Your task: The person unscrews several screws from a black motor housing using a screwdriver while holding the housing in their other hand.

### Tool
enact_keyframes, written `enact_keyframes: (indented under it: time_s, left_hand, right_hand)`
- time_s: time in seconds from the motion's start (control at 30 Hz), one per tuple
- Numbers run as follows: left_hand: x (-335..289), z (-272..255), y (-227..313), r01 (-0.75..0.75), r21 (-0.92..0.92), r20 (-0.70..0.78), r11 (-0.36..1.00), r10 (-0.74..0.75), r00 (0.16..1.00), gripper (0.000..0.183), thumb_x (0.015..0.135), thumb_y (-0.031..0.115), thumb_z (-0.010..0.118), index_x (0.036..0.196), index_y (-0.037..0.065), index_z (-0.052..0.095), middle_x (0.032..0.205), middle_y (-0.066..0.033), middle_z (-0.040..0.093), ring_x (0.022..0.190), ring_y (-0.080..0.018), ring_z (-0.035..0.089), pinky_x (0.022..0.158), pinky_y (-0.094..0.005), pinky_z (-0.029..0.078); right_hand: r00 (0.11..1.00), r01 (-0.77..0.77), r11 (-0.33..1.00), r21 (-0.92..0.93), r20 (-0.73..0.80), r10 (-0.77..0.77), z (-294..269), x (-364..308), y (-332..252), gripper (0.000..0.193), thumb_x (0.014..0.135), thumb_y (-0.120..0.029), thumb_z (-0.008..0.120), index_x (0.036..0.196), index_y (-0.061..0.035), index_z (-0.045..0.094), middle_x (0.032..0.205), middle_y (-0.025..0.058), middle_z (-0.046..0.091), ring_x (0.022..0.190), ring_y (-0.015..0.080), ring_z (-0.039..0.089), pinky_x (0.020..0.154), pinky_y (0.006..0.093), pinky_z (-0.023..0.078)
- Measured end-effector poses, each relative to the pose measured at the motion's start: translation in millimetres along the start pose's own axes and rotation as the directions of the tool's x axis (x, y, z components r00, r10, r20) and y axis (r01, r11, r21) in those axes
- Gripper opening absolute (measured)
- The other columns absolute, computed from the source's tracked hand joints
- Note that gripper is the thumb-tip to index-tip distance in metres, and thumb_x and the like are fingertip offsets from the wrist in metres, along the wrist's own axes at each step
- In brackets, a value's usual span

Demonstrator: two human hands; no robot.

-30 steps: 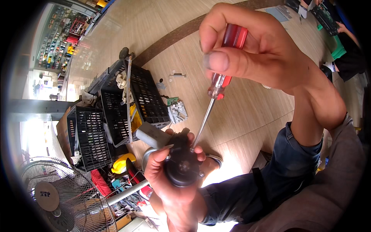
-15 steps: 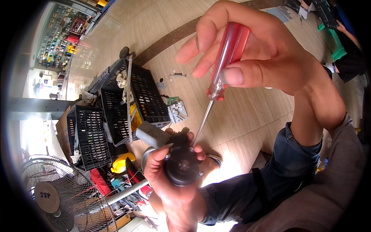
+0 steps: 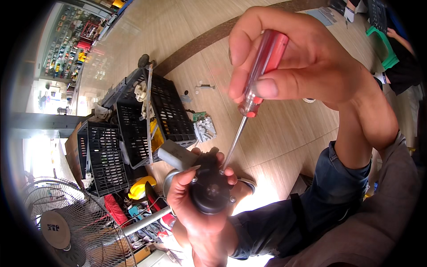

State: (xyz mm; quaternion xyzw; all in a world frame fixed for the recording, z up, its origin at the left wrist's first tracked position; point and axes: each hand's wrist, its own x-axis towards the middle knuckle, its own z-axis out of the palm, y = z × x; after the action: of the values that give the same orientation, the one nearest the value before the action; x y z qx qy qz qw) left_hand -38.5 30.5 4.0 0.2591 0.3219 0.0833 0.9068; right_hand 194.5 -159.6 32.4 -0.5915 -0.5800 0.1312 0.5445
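Fingers (image 3: pixel 271 86) of the right hand (image 3: pixel 307 66) have closed back around the red screwdriver (image 3: pixel 260 73) after loosening their hold half a second ago, so turning seems underway; its tip stays at a screw on the small black motor (image 3: pixel 209 189), which the left hand (image 3: pixel 195 209) grips tightly above the lap

You see bright daylight glaring white at the left edge and on the wooden floor (image 3: pixel 284 147). Your right hand (image 3: pixel 302 66) looks a bit blurry, and lines bend near the dark round rim.
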Motion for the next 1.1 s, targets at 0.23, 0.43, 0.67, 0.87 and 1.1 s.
enact_keyframes:
  time_s: [0.23,0.43,0.67,0.87,1.1]
  left_hand:
    - [0,0,1,-0.007,0.005,0.002,1.000,0.007,1.000,0.040,0.087,0.022,0.059,0.123,0.004,0.061,0.109,-0.0252,0.065,0.086,-0.0379,0.064,0.074,-0.0479,0.052]
    - [0,0,0,0.002,0.008,-0.003,1.000,-0.002,1.000,0.040,0.087,0.022,0.059,0.123,0.004,0.061,0.109,-0.0254,0.065,0.086,-0.0380,0.064,0.073,-0.0477,0.052]
    - [-1,0,0,-0.001,0.015,-0.008,1.000,0.001,1.000,0.041,0.087,0.023,0.059,0.123,0.004,0.061,0.110,-0.0259,0.065,0.087,-0.0383,0.064,0.073,-0.0476,0.052]
    - [0,0,0,-0.012,0.025,-0.002,1.000,0.012,1.000,0.040,0.087,0.023,0.059,0.123,0.005,0.061,0.110,-0.0261,0.065,0.087,-0.0382,0.064,0.074,-0.0475,0.052]
    - [0,0,0,0.001,0.018,-0.004,1.000,-0.001,1.000,0.040,0.087,0.023,0.059,0.123,0.005,0.061,0.110,-0.0234,0.066,0.086,-0.0381,0.064,0.073,-0.0474,0.052]
  right_hand:
    - [0.972,0.173,0.975,0.136,-0.183,-0.147,23,-2,11,0.032,0.095,-0.020,0.071,0.115,0.0005,0.056,0.091,0.0049,0.068,0.084,0.0089,0.065,0.072,0.0252,0.052]
    - [0.997,0.058,0.998,-0.038,-0.038,-0.060,5,-3,8,0.033,0.096,-0.020,0.070,0.117,0.0004,0.055,0.093,0.0058,0.068,0.086,0.0100,0.066,0.074,0.0260,0.053]
    - [0.931,-0.284,0.937,0.206,-0.176,0.320,27,2,-32,0.036,0.096,-0.020,0.070,0.120,0.0007,0.053,0.099,0.0069,0.067,0.092,0.0111,0.065,0.080,0.0276,0.053]
    - [0.998,-0.056,0.996,-0.064,-0.006,0.055,-1,-3,-6,0.037,0.096,-0.018,0.068,0.123,0.0010,0.052,0.104,0.0076,0.066,0.097,0.0118,0.064,0.083,0.0292,0.053]
    - [0.987,-0.022,0.927,0.376,-0.142,0.081,29,-5,9,0.034,0.093,-0.015,0.071,0.118,0.0008,0.054,0.099,0.0082,0.067,0.095,0.0130,0.065,0.083,0.0297,0.053]
